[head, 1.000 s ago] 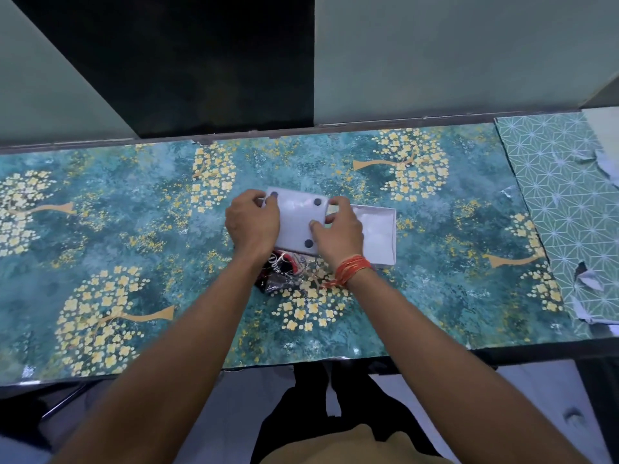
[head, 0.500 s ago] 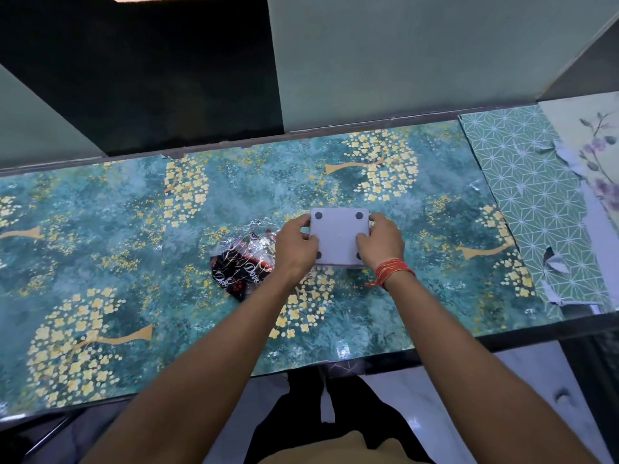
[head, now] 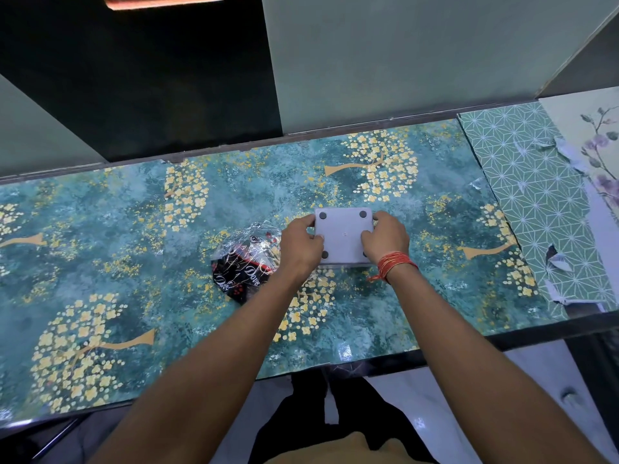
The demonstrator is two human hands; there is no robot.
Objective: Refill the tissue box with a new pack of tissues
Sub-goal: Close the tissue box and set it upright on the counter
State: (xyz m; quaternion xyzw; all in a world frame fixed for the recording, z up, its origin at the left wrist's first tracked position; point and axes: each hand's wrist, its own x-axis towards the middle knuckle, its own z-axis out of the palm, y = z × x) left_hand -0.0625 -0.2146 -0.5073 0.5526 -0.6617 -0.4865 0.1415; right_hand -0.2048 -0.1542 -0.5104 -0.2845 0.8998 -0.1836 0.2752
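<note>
A white tissue box (head: 343,234) lies upside down on the table, its flat base with dark round feet facing up. My left hand (head: 301,244) grips its left edge and my right hand (head: 385,237) grips its right edge; an orange thread band circles the right wrist. Left of the box lies a crumpled, empty clear plastic wrapper (head: 244,262) with black and red print. The tissues themselves are hidden.
The table (head: 134,229) is covered with a teal sheet printed with yellow blossoms. A green geometric-patterned sheet (head: 536,195) with torn patches covers the right end. Walls rise right behind the table's far edge. The near edge runs just below my forearms.
The base plate, offset on the open box a second ago, now sits squarely over it. The wrapper, earlier beneath my wrists, now shows to the left. Both hands keep hold of the box.
</note>
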